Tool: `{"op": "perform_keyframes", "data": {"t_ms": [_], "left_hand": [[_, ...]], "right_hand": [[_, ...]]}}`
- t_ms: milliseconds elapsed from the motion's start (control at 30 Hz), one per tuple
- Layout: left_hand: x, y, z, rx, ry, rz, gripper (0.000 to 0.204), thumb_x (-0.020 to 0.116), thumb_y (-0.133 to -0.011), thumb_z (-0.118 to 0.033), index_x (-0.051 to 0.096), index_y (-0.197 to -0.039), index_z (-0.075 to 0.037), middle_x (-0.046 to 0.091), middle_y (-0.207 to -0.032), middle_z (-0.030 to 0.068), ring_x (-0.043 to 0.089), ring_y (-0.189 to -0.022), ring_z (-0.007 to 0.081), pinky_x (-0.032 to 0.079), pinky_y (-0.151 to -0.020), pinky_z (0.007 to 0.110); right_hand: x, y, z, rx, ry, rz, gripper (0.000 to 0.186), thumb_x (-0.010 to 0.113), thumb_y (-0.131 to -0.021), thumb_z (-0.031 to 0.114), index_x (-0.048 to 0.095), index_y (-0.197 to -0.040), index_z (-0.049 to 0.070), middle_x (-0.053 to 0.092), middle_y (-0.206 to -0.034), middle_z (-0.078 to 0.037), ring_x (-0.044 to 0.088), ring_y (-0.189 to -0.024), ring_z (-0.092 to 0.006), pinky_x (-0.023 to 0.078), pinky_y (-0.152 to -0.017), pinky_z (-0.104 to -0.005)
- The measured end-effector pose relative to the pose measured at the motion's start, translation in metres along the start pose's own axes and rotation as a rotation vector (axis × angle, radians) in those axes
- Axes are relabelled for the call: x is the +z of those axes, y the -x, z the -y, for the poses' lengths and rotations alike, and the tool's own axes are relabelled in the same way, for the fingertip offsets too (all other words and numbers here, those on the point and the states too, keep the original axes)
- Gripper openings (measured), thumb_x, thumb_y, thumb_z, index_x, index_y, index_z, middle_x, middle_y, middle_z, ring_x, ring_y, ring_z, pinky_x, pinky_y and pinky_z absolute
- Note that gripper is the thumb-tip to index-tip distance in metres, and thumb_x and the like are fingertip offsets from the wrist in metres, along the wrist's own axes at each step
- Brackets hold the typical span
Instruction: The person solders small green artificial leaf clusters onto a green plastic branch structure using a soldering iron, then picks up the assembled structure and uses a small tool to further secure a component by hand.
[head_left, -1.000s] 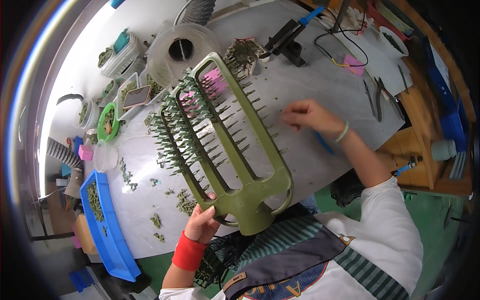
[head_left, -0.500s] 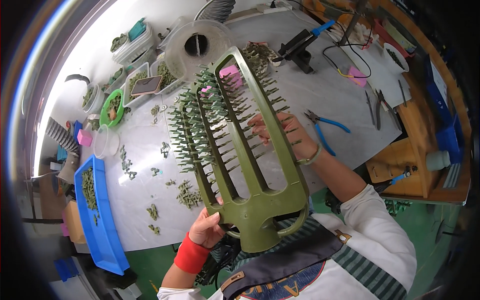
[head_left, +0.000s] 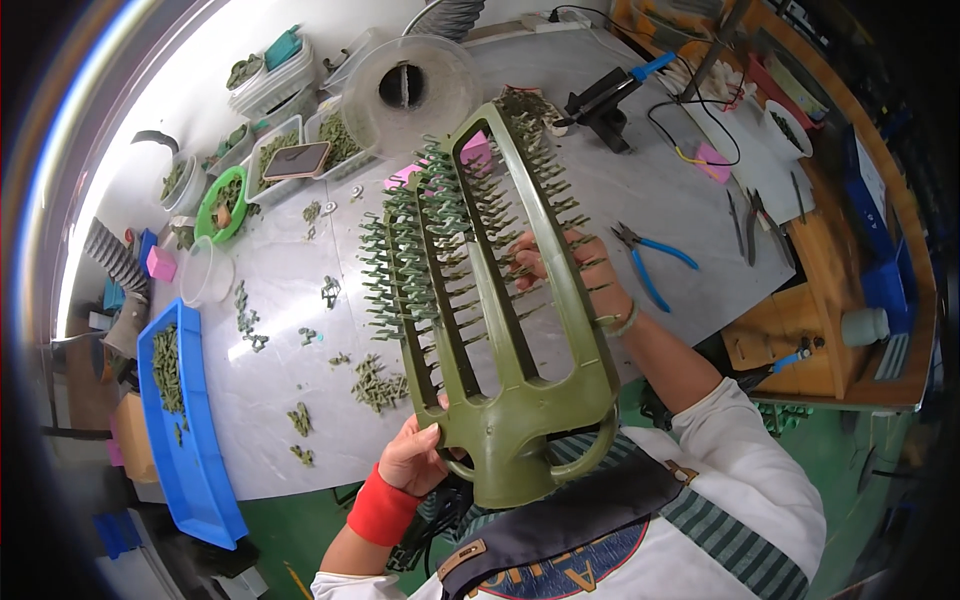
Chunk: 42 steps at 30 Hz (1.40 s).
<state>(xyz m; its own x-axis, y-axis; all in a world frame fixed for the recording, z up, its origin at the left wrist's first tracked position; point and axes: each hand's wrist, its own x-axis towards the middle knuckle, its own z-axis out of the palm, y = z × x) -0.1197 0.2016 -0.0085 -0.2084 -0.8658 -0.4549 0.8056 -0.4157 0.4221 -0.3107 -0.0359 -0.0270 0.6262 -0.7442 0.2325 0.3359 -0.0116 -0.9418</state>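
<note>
Two hands now serve the green rack (head_left: 500, 430) above the table (head_left: 310, 425): left hand (head_left: 408, 460) gripping it low; right hand (head_left: 606, 290), alongside a second ago, behind it, hold unclear to me; blue-handled pliers (head_left: 668, 252) fully uncovered beyond.

Your green pronged rack (head_left: 520, 410) looks like smooth, faintly glossy plastic; left of it, the blue tray (head_left: 205, 480) is shiny plastic; below it, your dark strap (head_left: 565, 525) looks like matt cloth.

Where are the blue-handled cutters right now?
In the head view, the blue-handled cutters lie on the grey table, just right of the right hand.
</note>
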Motion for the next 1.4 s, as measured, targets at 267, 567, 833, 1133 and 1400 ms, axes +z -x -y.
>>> {"op": "perform_keyframes", "data": {"t_ms": [267, 567, 833, 1133, 1400], "left_hand": [[-0.003, 0.002, 0.001, 0.02, 0.016, -0.001, 0.042, 0.061, -0.083, -0.017, 0.043, -0.119, -0.006, 0.054, -0.097, 0.0045, 0.052, -0.084, 0.0133, 0.043, -0.072, 0.025], [0.001, 0.007, -0.002, 0.016, 0.026, 0.037, 0.043, 0.06, -0.084, -0.019, 0.043, -0.121, -0.006, 0.054, -0.099, 0.004, 0.052, -0.085, 0.0121, 0.044, -0.073, 0.026], [-0.008, 0.015, 0.0, 0.103, 0.111, -0.01, 0.05, 0.057, -0.085, -0.021, 0.041, -0.129, -0.002, 0.055, -0.118, 0.0132, 0.058, -0.099, 0.0231, 0.048, -0.085, 0.036], [-0.023, 0.025, -0.004, 0.107, 0.84, 0.121, 0.008, 0.049, -0.093, -0.017, 0.048, -0.099, -0.012, 0.055, -0.09, -0.009, 0.055, -0.076, 0.001, 0.046, -0.071, 0.019], [-0.008, 0.029, -0.003, 0.038, 1.066, 0.482, 0.007, 0.055, -0.092, -0.019, 0.049, -0.092, -0.015, 0.051, -0.073, -0.0153, 0.046, -0.06, -0.0059, 0.046, -0.057, 0.012]], "right_hand": [[0.005, 0.003, -0.009, 0.033, -0.187, -0.05, 0.033, 0.068, -0.082, 0.007, 0.056, -0.111, -0.003, 0.063, -0.103, -0.013, 0.066, -0.083, -0.0191, 0.055, -0.076, -0.0283], [0.017, 0.005, -0.004, 0.045, -0.337, -0.122, 0.024, 0.06, -0.084, 0.002, 0.053, -0.107, -0.002, 0.063, -0.101, -0.013, 0.065, -0.079, -0.0175, 0.057, -0.067, -0.0311], [0.034, -0.003, 0.015, -0.011, -0.056, -0.255, 0.008, 0.057, -0.089, 0.006, 0.061, -0.093, -0.001, 0.06, -0.078, -0.004, 0.056, -0.064, -0.0089, 0.047, -0.055, -0.0233], [0.071, -0.03, 0.043, -0.082, -0.066, -0.065, 0.016, 0.056, -0.091, 0.01, 0.058, -0.103, -0.001, 0.058, -0.08, -0.002, 0.052, -0.061, -0.0047, 0.045, -0.054, -0.0204], [0.101, -0.049, 0.054, -0.102, 0.092, 0.009, 0.015, 0.06, -0.087, 0.009, 0.064, -0.1, 0.002, 0.06, -0.082, -0.001, 0.054, -0.06, -0.0042, 0.044, -0.052, -0.0194]]}}
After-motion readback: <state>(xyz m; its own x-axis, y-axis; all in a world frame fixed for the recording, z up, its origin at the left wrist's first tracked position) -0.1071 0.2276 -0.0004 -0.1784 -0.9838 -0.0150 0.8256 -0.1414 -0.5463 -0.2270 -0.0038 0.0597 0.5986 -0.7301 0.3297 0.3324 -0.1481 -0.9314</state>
